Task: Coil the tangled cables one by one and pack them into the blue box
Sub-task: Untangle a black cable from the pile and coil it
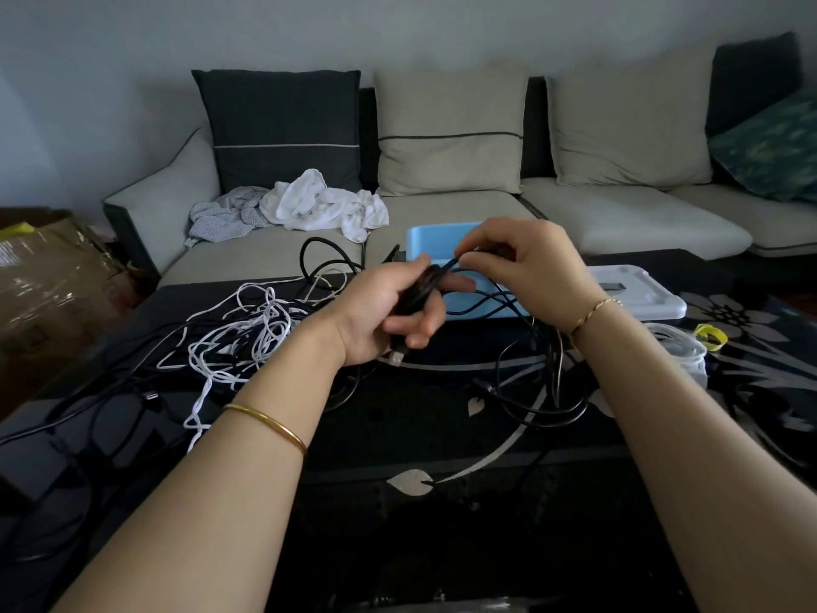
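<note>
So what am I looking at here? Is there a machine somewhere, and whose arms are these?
There is no machine here. A person wears one camera on the head, looking forward and down, so the arms are their own. The left hand grips a small coil of black cable. The right hand pinches its loose strand, probably to wind it on. On the dark table lie a tangle of white cable and more black ones. The blue box sits behind the hands, with a pale lid to its right. A sofa stands beyond.
</note>
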### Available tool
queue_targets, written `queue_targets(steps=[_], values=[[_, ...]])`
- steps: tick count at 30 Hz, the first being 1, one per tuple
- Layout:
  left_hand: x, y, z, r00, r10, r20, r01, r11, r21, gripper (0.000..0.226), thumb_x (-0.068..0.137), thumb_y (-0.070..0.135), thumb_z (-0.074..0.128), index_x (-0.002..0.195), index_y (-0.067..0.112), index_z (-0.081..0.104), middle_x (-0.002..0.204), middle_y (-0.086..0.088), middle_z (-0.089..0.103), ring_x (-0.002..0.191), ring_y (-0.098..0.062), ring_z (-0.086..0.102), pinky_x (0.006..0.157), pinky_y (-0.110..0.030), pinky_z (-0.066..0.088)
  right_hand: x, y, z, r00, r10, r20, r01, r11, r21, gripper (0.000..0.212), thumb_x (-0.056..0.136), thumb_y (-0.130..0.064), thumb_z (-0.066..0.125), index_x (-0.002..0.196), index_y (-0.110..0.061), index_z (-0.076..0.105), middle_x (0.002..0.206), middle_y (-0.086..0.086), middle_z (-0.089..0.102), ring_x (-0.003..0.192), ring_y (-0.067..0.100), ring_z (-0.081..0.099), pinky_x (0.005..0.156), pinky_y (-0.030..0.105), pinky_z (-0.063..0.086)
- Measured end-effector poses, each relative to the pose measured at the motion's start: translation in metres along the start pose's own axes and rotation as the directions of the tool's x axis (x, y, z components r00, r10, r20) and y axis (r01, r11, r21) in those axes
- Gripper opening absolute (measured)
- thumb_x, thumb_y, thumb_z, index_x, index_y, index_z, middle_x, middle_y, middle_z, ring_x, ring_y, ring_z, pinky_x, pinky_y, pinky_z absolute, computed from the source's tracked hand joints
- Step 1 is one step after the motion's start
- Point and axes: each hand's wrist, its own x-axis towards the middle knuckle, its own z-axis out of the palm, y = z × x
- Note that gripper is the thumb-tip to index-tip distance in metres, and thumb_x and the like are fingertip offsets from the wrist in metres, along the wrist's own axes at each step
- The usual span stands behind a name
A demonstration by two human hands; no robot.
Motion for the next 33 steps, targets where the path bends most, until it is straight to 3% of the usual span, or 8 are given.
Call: queue_targets(steps=[6,10,12,15,19,23,27,33], values=[[-0.006,0.006,-0.001,0.982,-0.033,0.184,0.078,0.967,-0.241,0.046,0.096,0.029,0.030,0.107,-0.005,0.059,0.036,0.005,0.035,0.026,-0.003,0.023,0.032,-0.012,0.026,-0.007,0.015,0.017,0.994,0.111,0.024,-0.114,0.976,0.184,0.014,0.093,-0.018,0.057,0.093,-0.010,0.069,0.075,0.010,0.066,0.059,0.020,0.059,0.061,0.024,0.049],[0.000,0.002,-0.008,0.910,0.104,0.402,0.145,0.827,-0.543,0.046,0.097,0.023,0.034,0.119,-0.012,0.055,0.046,0.001,0.048,0.034,-0.004,0.022,0.037,-0.015,0.038,-0.010,0.016,0.033,0.974,0.197,0.109,-0.222,0.918,0.328,0.022,0.099,-0.014,0.044,0.095,-0.006,0.063,0.063,0.000,0.059,0.051,0.019,0.058,0.057,0.034,0.053],[0.004,0.001,-0.009,0.925,0.170,0.340,0.103,0.749,-0.654,0.047,0.096,0.021,0.037,0.121,-0.015,0.054,0.057,-0.002,0.055,0.036,-0.005,0.025,0.044,-0.019,0.045,-0.013,0.016,0.044,0.938,0.265,0.225,-0.339,0.840,0.424,0.022,0.101,-0.015,0.041,0.091,-0.011,0.060,0.061,0.001,0.060,0.048,0.021,0.056,0.059,0.042,0.052],[0.007,0.005,-0.006,0.976,0.217,-0.008,-0.156,0.678,-0.718,0.043,0.096,0.023,0.036,0.119,-0.010,0.054,0.070,-0.001,0.068,0.033,-0.004,0.033,0.053,-0.022,0.054,-0.023,0.017,0.055,0.819,0.275,0.504,-0.489,0.794,0.361,0.017,0.099,-0.008,0.042,0.093,-0.016,0.056,0.064,0.006,0.061,0.049,0.020,0.057,0.057,0.035,0.043],[0.008,0.003,-0.012,0.935,0.236,-0.265,-0.348,0.755,-0.556,0.037,0.106,0.027,0.023,0.118,-0.001,0.044,0.086,-0.006,0.073,0.043,-0.008,0.039,0.073,-0.030,0.057,-0.029,0.012,0.055,0.638,0.235,0.733,-0.615,0.729,0.301,0.023,0.097,-0.005,0.045,0.118,-0.007,0.054,0.064,0.007,0.057,0.055,0.021,0.051,0.059,0.028,0.050],[0.009,0.000,-0.020,0.870,0.238,-0.432,-0.449,0.746,-0.492,0.037,0.106,0.028,0.021,0.124,0.001,0.040,0.096,-0.009,0.072,0.052,-0.010,0.050,0.089,-0.038,0.053,-0.027,-0.005,0.046,0.556,0.202,0.806,-0.635,0.730,0.254,0.028,0.099,-0.010,0.040,0.124,-0.005,0.052,0.059,0.005,0.049,0.041,0.008,0.040,0.040,0.019,0.032],[0.012,-0.001,-0.024,0.831,0.221,-0.511,-0.460,0.789,-0.407,0.047,0.107,0.029,0.017,0.133,0.000,0.043,0.107,-0.005,0.070,0.079,-0.007,0.067,0.101,-0.041,0.046,-0.026,-0.021,0.045,0.493,0.133,0.860,-0.536,0.825,0.180,0.028,0.100,-0.012,0.039,0.123,-0.006,0.053,0.058,0.006,0.046,0.039,0.007,0.034,0.038,0.019,0.026],[0.016,-0.014,-0.024,0.733,0.330,-0.595,-0.349,0.933,0.088,0.024,0.106,0.019,0.026,0.098,0.009,0.047,0.115,-0.006,0.067,0.081,-0.014,0.070,0.065,-0.026,0.054,-0.021,-0.030,0.042,0.500,0.186,0.846,-0.460,0.885,0.077,0.041,0.101,-0.029,0.036,0.099,0.001,0.064,0.049,0.006,0.038,0.036,0.010,0.026,0.037,0.019,0.022]])
